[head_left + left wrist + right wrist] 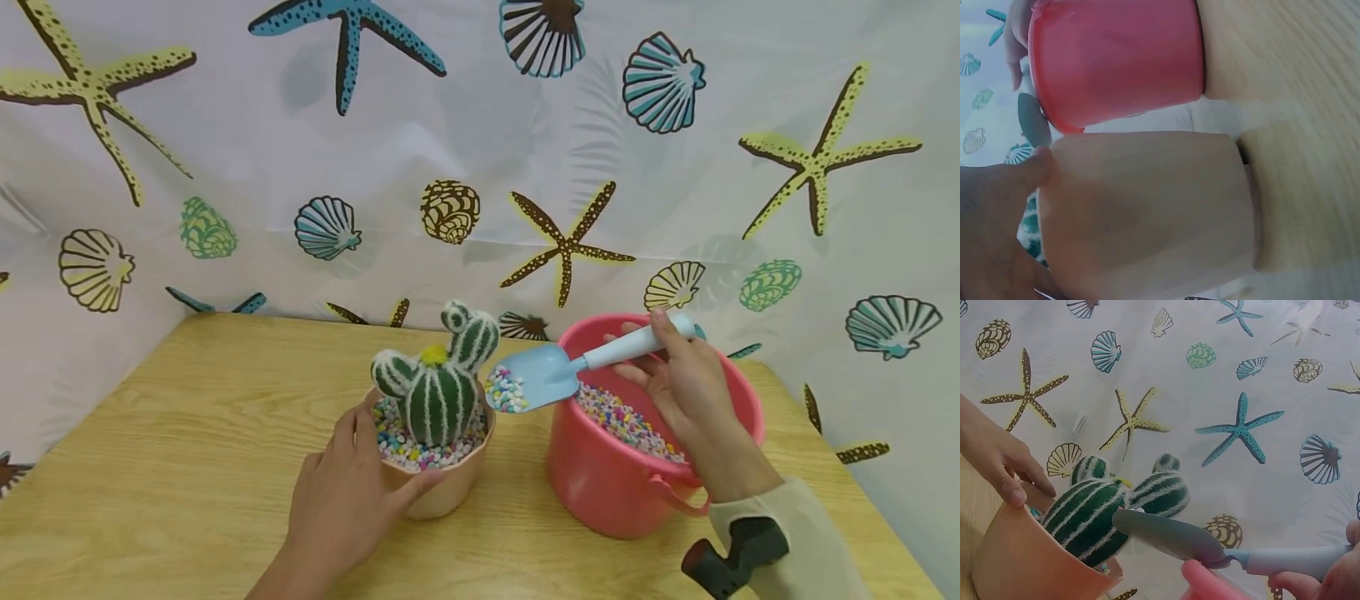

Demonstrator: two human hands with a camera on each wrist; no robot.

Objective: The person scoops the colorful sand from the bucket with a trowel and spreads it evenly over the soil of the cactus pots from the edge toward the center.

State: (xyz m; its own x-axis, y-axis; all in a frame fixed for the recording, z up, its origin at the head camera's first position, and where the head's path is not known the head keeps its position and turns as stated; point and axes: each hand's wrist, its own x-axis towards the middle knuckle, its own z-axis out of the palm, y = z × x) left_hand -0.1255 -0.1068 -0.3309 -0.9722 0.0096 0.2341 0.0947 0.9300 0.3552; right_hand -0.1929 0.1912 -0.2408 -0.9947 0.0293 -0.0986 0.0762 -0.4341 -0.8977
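Note:
A fuzzy green cactus (pixel 441 406) with white stripes and a yellow flower stands in a peach pot (pixel 442 493), amid small multicoloured pebbles (pixel 408 450). My left hand (pixel 341 492) grips the pot's near left rim, thumb across the front. In my right hand (pixel 693 387) is the white handle of a light blue toy shovel (pixel 551 379). Pebbles lie on the shovel's blade, whose tip reaches the pot's right rim in the head view. Under the right hand stands a pink bucket (pixel 600 492), partly filled with similar pebbles (pixel 622 421).
The pot and bucket stand on a wooden table (pixel 187 467), with a narrow gap between them. Behind it hangs a white cloth (pixel 420 150) printed with starfish and shells. A black device (pixel 738 554) is strapped on the right sleeve.

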